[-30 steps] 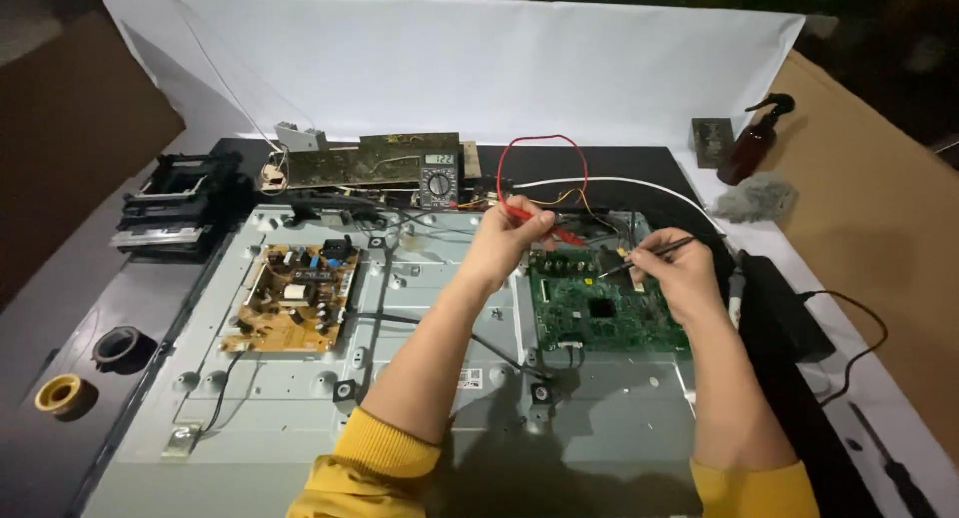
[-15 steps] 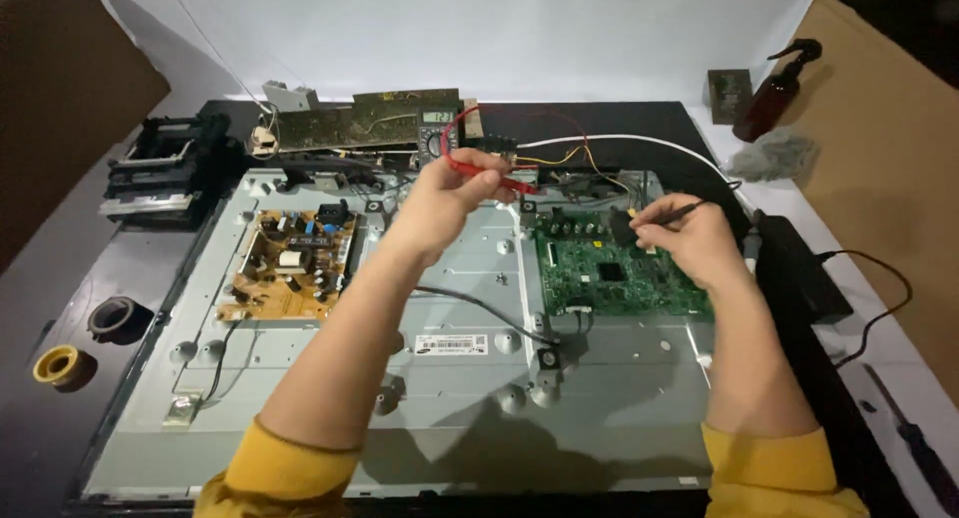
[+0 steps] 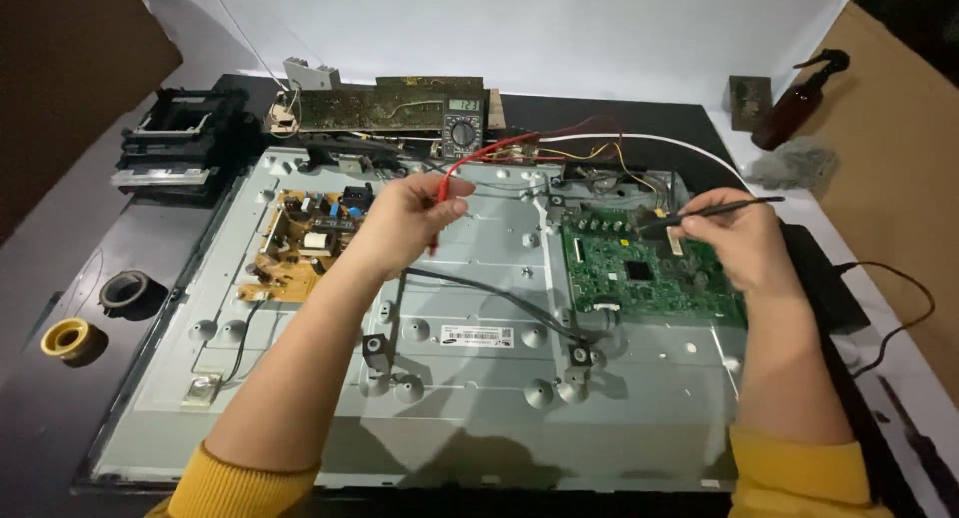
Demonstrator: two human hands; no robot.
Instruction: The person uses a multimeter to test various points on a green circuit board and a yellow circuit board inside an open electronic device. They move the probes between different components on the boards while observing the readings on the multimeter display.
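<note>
Big grey metal chassis (image 3: 470, 378) of an opened flat-screen set lies flat on the dark bench (image 3: 60, 268), filling most of the view. White backdrop sheet (image 3: 519, 38) stands behind it. Green main board (image 3: 639, 273) sits on the chassis' right half, tan power board (image 3: 305, 243) on the left half. Another long board (image 3: 385, 106) leans at the far edge w/ a multimeter (image 3: 463, 130) just beside it. Black boxy part (image 3: 180, 143) far left, brown bottle (image 3: 799, 98) far right. Yellow tape roll (image 3: 68, 336) and a black ring (image 3: 125, 290) lie on the bench at left. Left hand (image 3: 405, 223) is over the chassis middle, fingers closed on the red probe (image 3: 437, 213), its red lead running back twd the multimeter. Right hand (image 3: 734, 238) is over the green board, fingers pinched on the black probe (image 3: 714, 210), tip at the board's top edge.
</note>
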